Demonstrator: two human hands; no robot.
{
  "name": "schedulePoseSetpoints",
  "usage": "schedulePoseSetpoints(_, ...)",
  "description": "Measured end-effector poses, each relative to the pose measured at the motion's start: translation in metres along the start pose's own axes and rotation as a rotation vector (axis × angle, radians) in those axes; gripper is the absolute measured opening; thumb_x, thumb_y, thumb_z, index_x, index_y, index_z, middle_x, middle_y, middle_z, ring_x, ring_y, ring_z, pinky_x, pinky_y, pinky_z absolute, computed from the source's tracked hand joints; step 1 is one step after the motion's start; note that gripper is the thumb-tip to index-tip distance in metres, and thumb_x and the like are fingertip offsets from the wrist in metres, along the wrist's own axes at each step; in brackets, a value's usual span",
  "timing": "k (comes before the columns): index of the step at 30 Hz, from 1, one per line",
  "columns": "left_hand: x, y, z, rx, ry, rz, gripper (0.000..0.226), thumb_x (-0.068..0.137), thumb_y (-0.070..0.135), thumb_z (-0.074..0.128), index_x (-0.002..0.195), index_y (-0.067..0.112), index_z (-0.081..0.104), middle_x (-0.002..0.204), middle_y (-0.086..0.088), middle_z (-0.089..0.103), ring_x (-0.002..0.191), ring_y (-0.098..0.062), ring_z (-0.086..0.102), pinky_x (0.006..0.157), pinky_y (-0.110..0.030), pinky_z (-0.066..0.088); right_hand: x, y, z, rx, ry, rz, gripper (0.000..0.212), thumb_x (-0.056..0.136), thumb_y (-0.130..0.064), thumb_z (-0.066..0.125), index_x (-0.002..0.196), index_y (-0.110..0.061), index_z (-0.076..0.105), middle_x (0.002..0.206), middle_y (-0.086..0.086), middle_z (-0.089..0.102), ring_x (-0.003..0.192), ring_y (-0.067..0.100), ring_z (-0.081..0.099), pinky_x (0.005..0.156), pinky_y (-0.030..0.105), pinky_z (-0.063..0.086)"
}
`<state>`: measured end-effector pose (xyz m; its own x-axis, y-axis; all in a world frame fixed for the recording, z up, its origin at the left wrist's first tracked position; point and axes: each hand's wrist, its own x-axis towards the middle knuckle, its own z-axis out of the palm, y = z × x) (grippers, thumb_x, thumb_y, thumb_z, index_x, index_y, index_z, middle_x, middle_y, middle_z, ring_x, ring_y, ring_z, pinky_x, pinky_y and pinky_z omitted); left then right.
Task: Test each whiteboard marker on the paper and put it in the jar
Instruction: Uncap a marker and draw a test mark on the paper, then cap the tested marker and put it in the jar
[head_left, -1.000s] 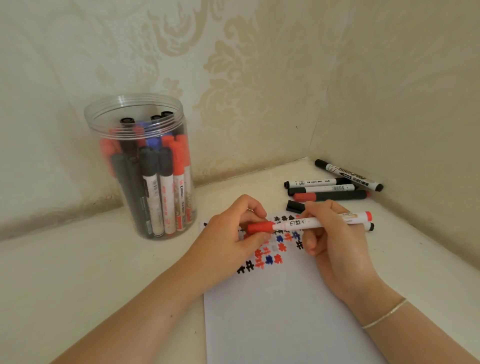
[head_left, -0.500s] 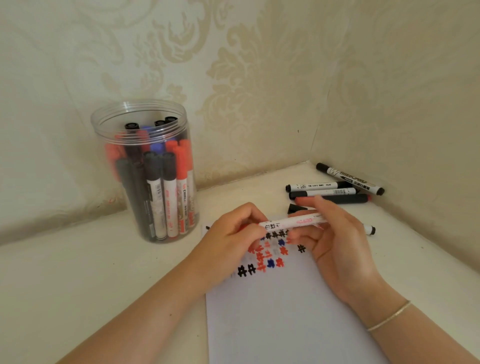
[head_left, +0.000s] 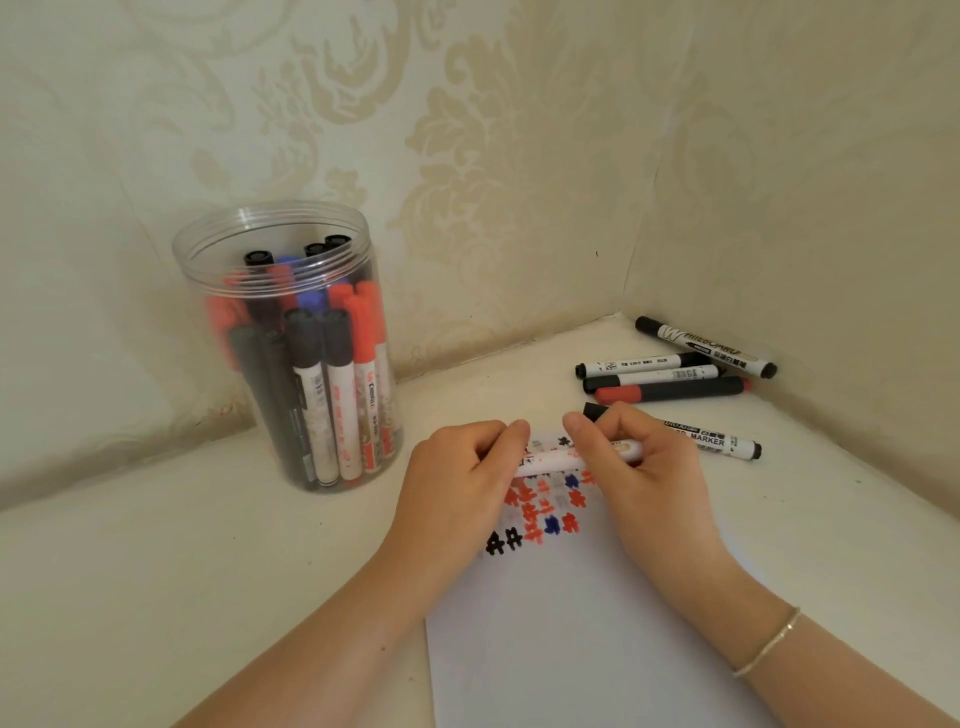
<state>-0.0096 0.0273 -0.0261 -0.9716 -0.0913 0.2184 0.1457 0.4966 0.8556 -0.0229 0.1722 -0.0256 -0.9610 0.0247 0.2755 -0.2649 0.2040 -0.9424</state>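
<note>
A: Head view, the only one we've got. Both hands are on one marker (head_left: 563, 459), held level just above the paper (head_left: 587, 623). The left hand (head_left: 457, 488) is wrapped round the cap end, the right hand (head_left: 639, 467) curls round the white barrel.

B: And a change from a second ago! Back then the red cap stuck out plainly from the left fingers, and the red tail end showed past the right hand. Now both ends are swallowed by the hands, which have closed in toward each other.

A: So, by my reading, she's working the cap. Pulling or pressing, I can't tell. The marker has yet to reach the jar (head_left: 291, 343), which stands well off beyond the left hand, packed with red, black and blue markers.

B: Still to do: five loose markers (head_left: 670, 379) lie on the surface (head_left: 156, 571) beyond the right hand, toward the corner.

A: Any writing?

B: The one nearest the right hand (head_left: 717, 441) reads "MARKER". The farthest one (head_left: 701, 345) says "WHITEBOARD" in outline letters. The rest of the print is too small.

A: And under the held marker, rows of red, blue and black test marks (head_left: 545, 514).
</note>
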Motion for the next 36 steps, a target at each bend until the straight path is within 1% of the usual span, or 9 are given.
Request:
schedulePoseSetpoints(7, 0.000, -0.001, 0.002, -0.020, 0.042, -0.006, 0.046, 0.095, 0.032, 0.051, 0.051, 0.021, 0.044, 0.043, 0.007, 0.039, 0.043, -0.006, 0.036, 0.047, -0.018, 0.030, 0.002, -0.005, 0.003, -0.068, -0.022, 0.018, 0.040, 0.089, -0.027, 0.063, 0.059, -0.006, 0.047, 0.039, -0.010, 0.035, 0.039, 0.005, 0.030, 0.044, 0.014, 0.028)
schedulePoseSetpoints(10, -0.002, 0.015, -0.003, -0.089, 0.178, 0.074, 0.031, 0.093, 0.036, 0.052, 0.068, 0.019, 0.056, 0.057, -0.001, 0.053, 0.052, -0.010, 0.048, 0.056, -0.028, 0.043, 0.021, -0.024, 0.008, -0.090, -0.007, 0.100, 0.032, 0.088, -0.023, 0.061, 0.061, -0.011, 0.048, 0.043, -0.005, 0.031, 0.039, 0.008, 0.025, 0.040, 0.019, 0.027)
schedulePoseSetpoints(14, 0.003, 0.061, -0.033, -0.199, 0.395, 0.292, 0.007, 0.090, 0.026, 0.059, 0.088, 0.027, 0.052, 0.074, 0.006, 0.059, 0.066, -0.007, 0.059, 0.060, -0.019, 0.050, 0.058, -0.072, 0.024, 0.236, 0.049, 0.199, 0.032, 0.086, -0.014, 0.056, 0.059, -0.017, 0.040, 0.050, 0.002, 0.027, 0.042, 0.013, 0.021, 0.042, 0.023, 0.021)
schedulePoseSetpoints(18, 0.018, 0.101, -0.082, -0.174, 0.556, 0.478, 0.017, 0.094, 0.018, 0.058, 0.099, 0.027, 0.045, 0.086, 0.005, 0.065, 0.074, -0.009, 0.068, 0.067, -0.034, 0.056, 0.079, -0.131, 0.053, 0.510, -0.127, 0.212, 0.028, 0.090, -0.019, 0.051, 0.065, -0.015, 0.040, 0.042, -0.005, 0.026, 0.034, 0.012, 0.022, 0.038, 0.022, 0.021)
schedulePoseSetpoints(22, 0.038, 0.131, -0.132, 0.070, 0.691, 0.550, 0.027, 0.097, 0.019, 0.046, 0.123, 0.018, 0.038, 0.082, -0.001, 0.065, 0.069, -0.014, 0.066, 0.067, -0.035, 0.054, 0.088, -0.178, 0.083, 0.191, -0.289, 0.056, 0.036, 0.095, -0.036, 0.042, 0.071, -0.011, 0.050, 0.059, 0.003, 0.045, 0.044, 0.016, 0.042, 0.046, 0.028, 0.039)
schedulePoseSetpoints(24, 0.050, 0.133, -0.157, 0.226, 0.720, 0.520, 0.032, 0.097, 0.019, 0.044, 0.128, 0.016, 0.036, 0.080, -0.008, 0.064, 0.067, -0.022, 0.063, 0.067, -0.043, 0.050, 0.092, -0.189, 0.095, -0.050, -0.271, -0.139, 0.035, 0.093, -0.032, 0.045, 0.074, -0.004, 0.055, 0.069, 0.011, 0.060, 0.060, 0.026, 0.058, 0.063, 0.039, 0.052)
schedulePoseSetpoints(26, 0.061, 0.127, -0.178, 0.416, 0.690, 0.449, 0.032, 0.098, 0.020, 0.042, 0.129, 0.016, 0.035, 0.078, -0.008, 0.061, 0.068, -0.026, 0.061, 0.065, -0.044, 0.048, 0.096, -0.195, 0.103, -0.141, -0.366, -0.256, 0.020, 0.088, -0.018, 0.049, 0.083, -0.003, 0.062, 0.079, 0.015, 0.069, 0.073, 0.029, 0.067, 0.074, 0.041, 0.056)
schedulePoseSetpoints(29, 0.068, 0.114, -0.197, 0.554, 0.561, 0.391, 0.029, 0.098, 0.023, 0.042, 0.126, 0.021, 0.035, 0.075, -0.008, 0.060, 0.066, -0.028, 0.062, 0.064, -0.045, 0.049, 0.096, -0.195, 0.107, -0.282, -0.609, -0.287, 0.008, 0.080, -0.012, 0.062, 0.086, -0.016, 0.065, 0.088, 0.009, 0.070, 0.081, 0.022, 0.066, 0.073, 0.030, 0.051)
schedulePoseSetpoints(36, 0.068, 0.098, -0.193, 0.575, 0.268, 0.329, 0.018, 0.098, 0.026, 0.043, 0.115, 0.023, 0.038, 0.067, -0.005, 0.056, 0.062, -0.022, 0.058, 0.066, -0.045, 0.050, 0.098, -0.182, 0.117, -0.522, -0.645, -0.300, 0.020, 0.071, -0.022, 0.074, 0.082, -0.007, 0.069, 0.077, 0.005, 0.061, 0.075, 0.023, 0.059, 0.062, 0.029, 0.045)
